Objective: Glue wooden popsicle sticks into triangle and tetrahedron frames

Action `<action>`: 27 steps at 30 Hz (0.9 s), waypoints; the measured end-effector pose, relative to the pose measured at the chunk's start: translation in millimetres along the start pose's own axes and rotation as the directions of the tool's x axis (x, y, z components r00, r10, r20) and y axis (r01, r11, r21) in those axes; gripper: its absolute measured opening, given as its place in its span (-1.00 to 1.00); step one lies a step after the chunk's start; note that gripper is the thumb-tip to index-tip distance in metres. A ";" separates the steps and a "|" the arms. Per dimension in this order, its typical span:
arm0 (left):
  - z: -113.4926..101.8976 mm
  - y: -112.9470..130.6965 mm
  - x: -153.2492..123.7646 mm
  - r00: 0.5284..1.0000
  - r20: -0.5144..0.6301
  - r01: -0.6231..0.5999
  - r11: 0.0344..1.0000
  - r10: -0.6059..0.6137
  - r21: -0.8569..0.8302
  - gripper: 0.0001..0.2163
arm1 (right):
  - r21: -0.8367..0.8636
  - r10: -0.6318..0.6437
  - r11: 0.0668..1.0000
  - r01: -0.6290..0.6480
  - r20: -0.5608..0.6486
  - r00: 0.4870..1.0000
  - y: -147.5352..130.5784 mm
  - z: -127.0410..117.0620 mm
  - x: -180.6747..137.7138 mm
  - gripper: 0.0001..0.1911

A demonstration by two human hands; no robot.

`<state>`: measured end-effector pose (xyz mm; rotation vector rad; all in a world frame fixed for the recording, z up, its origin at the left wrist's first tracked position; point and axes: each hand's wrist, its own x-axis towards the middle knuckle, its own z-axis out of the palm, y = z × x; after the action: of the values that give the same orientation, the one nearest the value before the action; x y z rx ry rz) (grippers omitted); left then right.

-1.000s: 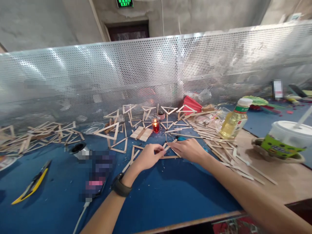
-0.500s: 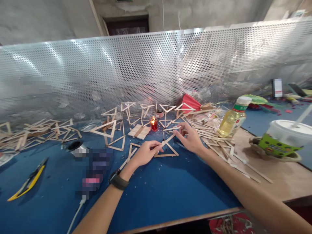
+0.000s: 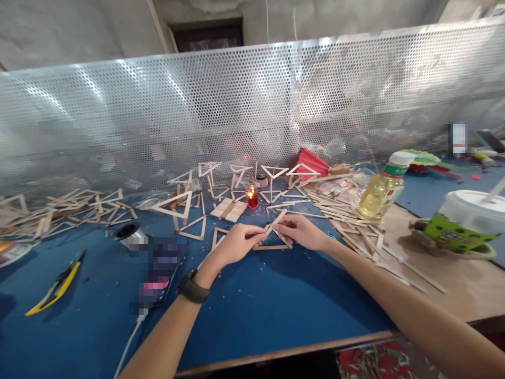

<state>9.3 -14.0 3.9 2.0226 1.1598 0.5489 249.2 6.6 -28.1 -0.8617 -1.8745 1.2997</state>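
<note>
My left hand, with a dark watch on its wrist, pinches the left end of a wooden stick triangle that lies on the blue table top. My right hand meets it from the right, fingers closed on the same triangle near its upper corner. A loose stick juts up between the two hands. Just behind them burns a small red candle in a glass.
Several finished stick triangles stand along the perforated metal screen. A pile of loose sticks lies right, beside an oil bottle and a white lidded cup. A yellow cutter and a phone lie left.
My right hand, which had reached out toward the loose sticks half a second ago, has come back to the triangle. My left hand has kept its hold throughout.
</note>
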 end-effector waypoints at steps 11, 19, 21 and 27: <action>-56.6 -24.2 -19.4 0.925 -0.198 0.374 0.682 -0.325 0.628 -0.70 | 0.086 0.051 0.995 -0.040 -0.133 0.990 10.8 8.1 3.1 -0.66; -47.6 -34.7 -16.4 0.953 -0.184 0.301 0.669 -0.241 0.680 -0.78 | 0.080 0.102 0.993 -0.090 -0.170 0.980 14.4 8.0 2.2 -0.72; -50.9 -32.8 -17.4 0.951 -0.176 0.304 0.671 -0.254 0.676 -0.79 | 0.077 0.106 0.993 -0.094 -0.175 0.979 14.4 7.7 1.9 -0.73; -56.9 -34.9 -21.1 0.975 -0.152 0.221 0.699 -0.161 0.680 -0.75 | 0.104 0.108 0.990 -0.091 -0.164 0.981 14.5 11.2 1.3 -0.73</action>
<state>-58.5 0.9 13.6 2.4581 1.8057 0.0669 241.2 6.1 -44.6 -0.9939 -1.6421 1.3215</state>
